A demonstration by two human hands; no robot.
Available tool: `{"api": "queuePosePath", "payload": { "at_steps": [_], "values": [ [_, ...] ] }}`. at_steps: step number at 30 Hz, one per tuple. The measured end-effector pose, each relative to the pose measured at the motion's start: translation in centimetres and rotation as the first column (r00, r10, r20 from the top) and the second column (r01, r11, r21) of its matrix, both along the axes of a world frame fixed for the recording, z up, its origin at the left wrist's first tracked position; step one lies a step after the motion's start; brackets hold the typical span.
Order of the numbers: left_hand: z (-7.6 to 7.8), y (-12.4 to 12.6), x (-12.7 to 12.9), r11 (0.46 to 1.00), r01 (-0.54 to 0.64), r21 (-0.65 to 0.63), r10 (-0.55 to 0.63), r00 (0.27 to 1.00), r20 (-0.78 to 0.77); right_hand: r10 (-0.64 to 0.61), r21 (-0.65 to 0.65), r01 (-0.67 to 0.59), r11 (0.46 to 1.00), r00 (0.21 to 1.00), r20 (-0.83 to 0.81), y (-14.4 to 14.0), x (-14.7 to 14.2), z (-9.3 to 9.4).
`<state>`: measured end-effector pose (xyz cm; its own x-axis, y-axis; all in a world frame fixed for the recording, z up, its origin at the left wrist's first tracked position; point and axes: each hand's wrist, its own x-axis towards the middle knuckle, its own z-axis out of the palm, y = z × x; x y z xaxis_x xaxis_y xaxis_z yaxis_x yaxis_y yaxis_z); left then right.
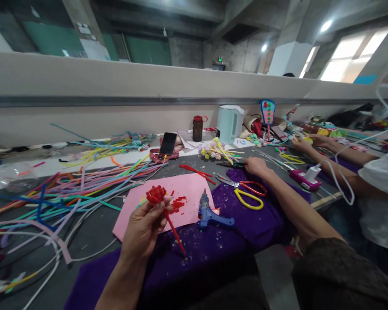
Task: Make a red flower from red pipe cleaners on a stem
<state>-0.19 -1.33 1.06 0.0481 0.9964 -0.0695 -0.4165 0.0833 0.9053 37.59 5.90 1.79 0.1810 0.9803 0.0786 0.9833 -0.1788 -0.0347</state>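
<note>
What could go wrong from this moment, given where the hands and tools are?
The right hand reaches out beside open scissors; the blades could nick it. The glue gun lies on the pink sheet and may drip or scorch. The left hand holds the red flower only by its stem.

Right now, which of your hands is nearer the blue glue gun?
Left. The left hand, holding the red flower, is just beside the blue glue gun; the right hand reaches farther away.

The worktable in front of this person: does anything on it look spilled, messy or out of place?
Yes. Small red scraps lie scattered on the pink sheet beside the red flower in the left hand, pale crumbs dot the purple cloth, and pipe cleaners sprawl tangled at left.
</note>
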Motion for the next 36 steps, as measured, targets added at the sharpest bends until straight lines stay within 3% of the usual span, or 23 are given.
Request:
{"api": "queuePosePath", "payload": {
  "at_steps": [5,13,19,28,36],
  "values": [
    [-0.1,0.1,0.1,1.0,0.008,-0.02,-0.009,0.999,-0.042,0.024,-0.121,-0.014,0.993,0.997,0.079,1.0,0.6,-1.7],
    [-0.1,0.1,-0.1,0.999,0.041,-0.02,-0.042,0.998,-0.045,0.045,-0.155,-0.019,0.988,0.986,0.162,1.8,0.4,-0.6],
    [-0.2,0.0,-0.2,0.996,0.085,-0.011,-0.085,0.996,-0.023,0.061,-0.186,-0.025,0.982,0.98,0.189,1.1,-0.2,-1.6],
    [-0.4,-0.1,-0.5,0.996,0.091,-0.017,-0.09,0.995,0.041,0.0,-0.123,0.02,0.992,0.987,0.163,1.0,0.5,-1.8],
    [0.6,-0.3,-1.2,0.997,0.079,-0.008,-0.071,0.936,0.343,-0.075,0.088,0.062,0.994,0.985,0.157,-2.4,0.6,-0.8]
  ]
}}
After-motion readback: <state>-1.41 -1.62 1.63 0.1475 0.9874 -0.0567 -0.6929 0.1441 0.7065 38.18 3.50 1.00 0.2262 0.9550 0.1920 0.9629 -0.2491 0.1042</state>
